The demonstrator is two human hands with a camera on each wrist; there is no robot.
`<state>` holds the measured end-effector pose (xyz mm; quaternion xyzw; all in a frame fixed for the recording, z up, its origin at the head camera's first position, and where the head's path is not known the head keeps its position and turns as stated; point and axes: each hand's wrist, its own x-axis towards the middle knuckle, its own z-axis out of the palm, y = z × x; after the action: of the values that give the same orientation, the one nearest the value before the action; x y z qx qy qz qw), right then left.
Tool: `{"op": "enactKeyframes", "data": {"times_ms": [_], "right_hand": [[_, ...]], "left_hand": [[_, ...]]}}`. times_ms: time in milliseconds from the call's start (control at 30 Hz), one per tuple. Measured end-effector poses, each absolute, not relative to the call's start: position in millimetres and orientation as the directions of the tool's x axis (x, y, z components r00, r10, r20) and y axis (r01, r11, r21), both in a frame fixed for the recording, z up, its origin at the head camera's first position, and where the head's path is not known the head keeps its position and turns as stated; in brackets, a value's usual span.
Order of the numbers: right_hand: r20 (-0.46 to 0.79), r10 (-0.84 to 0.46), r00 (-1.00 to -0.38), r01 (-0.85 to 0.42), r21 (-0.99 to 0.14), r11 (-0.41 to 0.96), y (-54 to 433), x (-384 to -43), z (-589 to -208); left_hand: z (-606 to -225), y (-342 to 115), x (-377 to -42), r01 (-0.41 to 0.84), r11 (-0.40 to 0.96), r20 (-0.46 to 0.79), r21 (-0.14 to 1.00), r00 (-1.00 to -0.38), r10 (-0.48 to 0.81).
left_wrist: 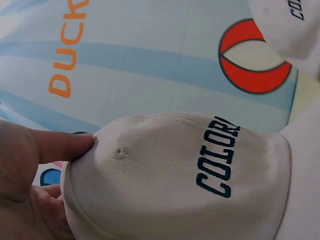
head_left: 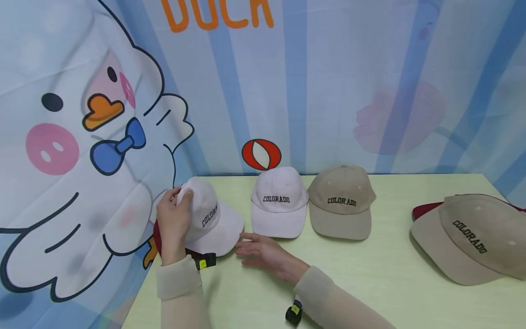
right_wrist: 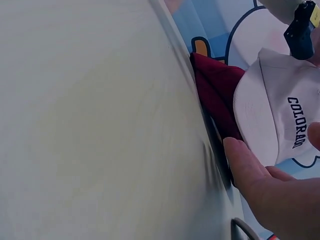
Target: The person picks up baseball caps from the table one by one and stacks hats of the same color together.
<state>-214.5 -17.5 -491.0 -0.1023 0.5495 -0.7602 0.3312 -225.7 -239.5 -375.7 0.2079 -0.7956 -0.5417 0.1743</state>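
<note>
A white cap (head_left: 205, 205) lettered COLORADO is tilted at the left side of the table, its brim toward the right. My left hand (head_left: 174, 224) pinches its crown, thumb on the outer cloth; the left wrist view shows the fingers partly behind the edge of the cap (left_wrist: 150, 175). Beneath it lies a dark red cap (right_wrist: 217, 87), mostly covered. My right hand (head_left: 269, 256) has its fingers stretched out, the tips close to the white brim, and holds nothing.
Another white cap (head_left: 279, 201) and a beige cap (head_left: 343, 201) stand side by side at the back of the table (head_left: 370, 292). At the right, a beige cap (head_left: 472, 233) lies over a dark red one (head_left: 425, 210). A printed duck curtain (head_left: 328, 91) hangs behind.
</note>
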Motion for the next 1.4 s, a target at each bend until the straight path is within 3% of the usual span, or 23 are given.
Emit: {"op": "enactKeyframes", "data": {"times_ms": [300, 533, 733, 900, 1067, 1233, 1400], "right_hand": [[-0.196, -0.545, -0.815, 0.288, -0.954, -0.088, 3, -228, -486], [-0.169, -0.457, -0.874, 0.242, -0.964, -0.106, 24, -238, -470], [-0.108, -0.377, -0.92, 0.162, -0.98, -0.113, 39, -245, -454], [0.016, -0.333, -0.943, 0.015, -0.996, -0.091, 52, -246, -437], [0.177, -0.32, -0.931, -0.174, -0.984, -0.041, 60, -245, -421], [0.342, -0.334, -0.878, -0.36, -0.933, -0.009, 65, -244, -409], [0.406, -0.363, -0.839, -0.457, -0.887, 0.063, 69, -244, -404]], "left_hand": [[-362, -225, -220, -0.017, 0.241, 0.108, 0.97, -0.862, -0.495], [-357, -210, -217, 0.063, 0.245, 0.164, 0.967, -0.893, -0.419], [-361, -199, -219, 0.133, 0.25, 0.206, 0.959, -0.934, -0.293], [-358, -188, -217, 0.154, 0.277, 0.203, 0.948, -0.966, -0.158], [-350, -178, -210, 0.17, 0.32, 0.19, 0.932, -0.981, -0.031], [-345, -169, -205, 0.202, 0.328, 0.176, 0.923, -0.978, 0.107], [-345, -159, -203, 0.264, 0.315, 0.201, 0.912, -0.955, 0.22]]}}
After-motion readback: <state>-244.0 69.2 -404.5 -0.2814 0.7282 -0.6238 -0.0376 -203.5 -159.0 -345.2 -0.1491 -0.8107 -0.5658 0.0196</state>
